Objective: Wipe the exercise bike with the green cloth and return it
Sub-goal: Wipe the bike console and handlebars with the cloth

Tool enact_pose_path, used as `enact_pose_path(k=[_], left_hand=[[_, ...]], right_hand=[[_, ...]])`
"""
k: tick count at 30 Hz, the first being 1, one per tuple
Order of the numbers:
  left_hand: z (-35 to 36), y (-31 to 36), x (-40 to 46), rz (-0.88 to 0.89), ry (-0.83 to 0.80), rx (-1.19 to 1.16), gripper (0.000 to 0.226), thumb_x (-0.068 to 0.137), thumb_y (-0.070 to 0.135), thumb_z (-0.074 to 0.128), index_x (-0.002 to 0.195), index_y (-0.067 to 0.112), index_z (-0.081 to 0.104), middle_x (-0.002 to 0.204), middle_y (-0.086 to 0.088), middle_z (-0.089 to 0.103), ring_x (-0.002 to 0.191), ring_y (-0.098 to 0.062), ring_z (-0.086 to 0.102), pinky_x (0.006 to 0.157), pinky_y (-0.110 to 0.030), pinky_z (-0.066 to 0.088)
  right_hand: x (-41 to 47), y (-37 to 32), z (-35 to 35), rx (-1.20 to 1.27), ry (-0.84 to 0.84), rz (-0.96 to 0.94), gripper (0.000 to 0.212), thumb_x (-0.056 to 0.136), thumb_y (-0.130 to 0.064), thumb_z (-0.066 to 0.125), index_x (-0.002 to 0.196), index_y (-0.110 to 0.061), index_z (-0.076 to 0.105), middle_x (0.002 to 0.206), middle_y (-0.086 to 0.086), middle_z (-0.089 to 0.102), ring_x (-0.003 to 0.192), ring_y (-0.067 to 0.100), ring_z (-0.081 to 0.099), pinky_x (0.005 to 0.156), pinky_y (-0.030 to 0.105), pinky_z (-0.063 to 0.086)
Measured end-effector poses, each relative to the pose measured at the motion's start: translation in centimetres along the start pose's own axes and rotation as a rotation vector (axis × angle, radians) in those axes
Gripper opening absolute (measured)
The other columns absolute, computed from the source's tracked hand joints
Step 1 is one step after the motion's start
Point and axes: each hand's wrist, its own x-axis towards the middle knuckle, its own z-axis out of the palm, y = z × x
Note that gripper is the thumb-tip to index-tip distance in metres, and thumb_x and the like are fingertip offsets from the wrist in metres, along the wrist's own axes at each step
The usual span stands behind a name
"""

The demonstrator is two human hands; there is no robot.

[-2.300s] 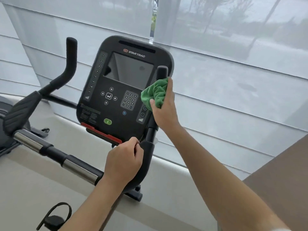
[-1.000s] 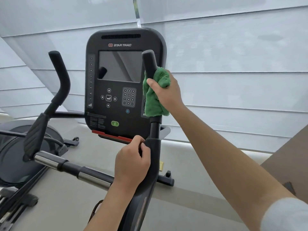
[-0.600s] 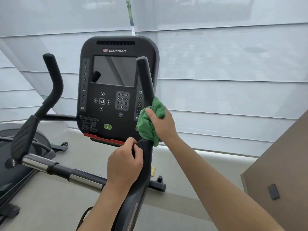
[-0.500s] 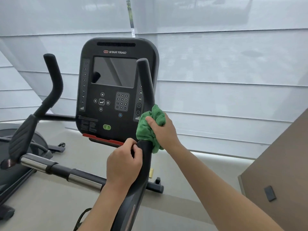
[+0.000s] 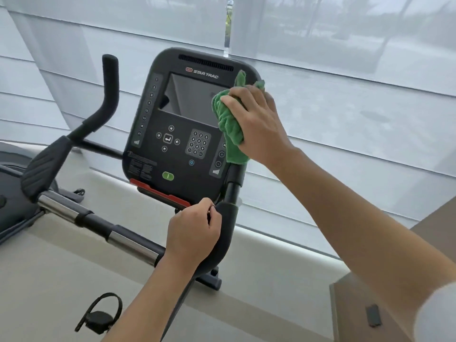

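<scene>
Two hands: right hand (image 5: 259, 122) clutches crumpled plush green cloth (image 5: 228, 127).

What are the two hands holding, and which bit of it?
The right hand grips the bunched green cloth around the top of the bike's right handlebar. The left hand holds the same bar at its lower bend.

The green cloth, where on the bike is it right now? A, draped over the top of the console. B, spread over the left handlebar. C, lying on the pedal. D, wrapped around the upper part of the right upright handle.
D: the right hand grips the green cloth around the top of the right handle, in front of the console edge, while the left hand holds the handlebar bend below.
</scene>
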Motion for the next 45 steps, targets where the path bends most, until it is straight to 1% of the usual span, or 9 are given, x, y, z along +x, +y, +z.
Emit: enact_pose_path(k=[5, 9, 12, 17, 24, 31, 34, 38, 45], left_hand=[[0.1, -0.2, 0.0, 0.01, 0.011, 0.022, 0.026, 0.097, 0.029, 0.04, 0.076, 0.022, 0.054, 0.05, 0.011, 0.044, 0.044, -0.011, 0.046, 0.046, -0.026, 0.038], [0.3, -0.4, 0.0, -0.002, 0.011, 0.047, 0.026, 0.097, 0.028, 0.041, 0.073, 0.022, 0.05, 0.049, 0.01, 0.04, 0.042, -0.013, 0.043, 0.046, -0.027, 0.039], [0.5, -0.6, 0.0, -0.012, 0.022, 0.059, 0.027, 0.097, 0.028, 0.042, 0.071, 0.021, 0.049, 0.048, 0.008, 0.042, 0.042, -0.015, 0.045, 0.045, -0.03, 0.043], [0.8, -0.8, -0.2, -0.015, 0.059, 0.051, 0.03, 0.097, 0.029, 0.044, 0.068, 0.02, 0.047, 0.047, 0.007, 0.039, 0.039, -0.011, 0.038, 0.042, -0.025, 0.034], [0.4, -0.6, -0.1, -0.037, 0.115, 0.044, 0.033, 0.095, 0.029, 0.048, 0.063, 0.023, 0.041, 0.047, 0.011, 0.027, 0.038, -0.006, 0.024, 0.043, -0.021, 0.018], [0.5, -0.4, 0.2, -0.089, 0.08, 0.012, 0.032, 0.094, 0.03, 0.045, 0.063, 0.021, 0.044, 0.046, 0.008, 0.033, 0.039, -0.015, 0.037, 0.043, -0.027, 0.039], [0.5, -0.4, 0.1, -0.089, 0.057, -0.003, 0.032, 0.095, 0.03, 0.045, 0.065, 0.02, 0.048, 0.047, 0.008, 0.037, 0.041, -0.013, 0.04, 0.046, -0.027, 0.043], [0.5, -0.6, 0.0, -0.072, 0.05, -0.035, 0.033, 0.096, 0.029, 0.047, 0.065, 0.02, 0.048, 0.048, 0.009, 0.04, 0.042, -0.009, 0.04, 0.046, -0.023, 0.033], [0.0, -0.3, 0.2, -0.114, 0.031, -0.07, 0.03, 0.098, 0.026, 0.053, 0.068, 0.019, 0.053, 0.052, 0.007, 0.049, 0.047, -0.013, 0.049, 0.049, -0.032, 0.048]], right_hand=[[2.4, 0.5, 2.1, -0.316, -0.239, -0.168, 0.032, 0.078, -0.014, 0.067, 0.108, -0.005, 0.07, 0.116, 0.011, 0.068, 0.151, 0.039, 0.04, 0.127, 0.067, 0.014], [1.7, -0.2, 2.8, -0.275, -0.346, -0.283, 0.018, 0.068, -0.017, 0.061, 0.079, -0.007, 0.072, 0.078, 0.007, 0.067, 0.113, 0.035, 0.064, 0.131, 0.056, 0.015], [0.2, -0.8, 3.6, -0.129, -0.452, -0.293, 0.015, 0.063, -0.024, 0.059, 0.074, -0.018, 0.068, 0.076, -0.001, 0.067, 0.098, 0.028, 0.067, 0.13, 0.047, 0.018], [-1.6, -1.2, 3.5, 0.136, -0.763, -0.199, 0.027, 0.067, -0.015, 0.069, 0.09, -0.028, 0.072, 0.095, -0.011, 0.07, 0.116, 0.018, 0.062, 0.128, 0.04, 0.014], [-5.4, -4.3, 1.0, 0.535, -0.766, -0.149, 0.033, 0.065, -0.018, 0.074, 0.096, -0.028, 0.077, 0.099, -0.015, 0.071, 0.103, 0.012, 0.061, 0.11, 0.037, 0.038], [-4.4, -3.6, 0.0, 0.507, -0.517, -0.216, 0.028, 0.064, -0.01, 0.072, 0.091, -0.017, 0.074, 0.091, -0.006, 0.073, 0.09, 0.021, 0.064, 0.092, 0.038, 0.049], [-2.0, -1.9, -0.2, 0.447, -0.295, -0.059, 0.028, 0.066, -0.015, 0.069, 0.094, -0.014, 0.074, 0.098, -0.003, 0.073, 0.102, 0.025, 0.065, 0.1, 0.034, 0.044], [-4.3, -2.9, 3.2, 0.219, -0.397, -0.001, 0.034, 0.07, -0.027, 0.073, 0.103, -0.019, 0.074, 0.113, -0.006, 0.073, 0.14, 0.029, 0.05, 0.127, 0.055, 0.016], [-7.4, -5.1, 3.2, 0.482, -0.382, 0.137, 0.025, 0.068, -0.026, 0.068, 0.091, -0.02, 0.076, 0.095, -0.007, 0.074, 0.117, 0.018, 0.058, 0.123, 0.053, 0.023]])
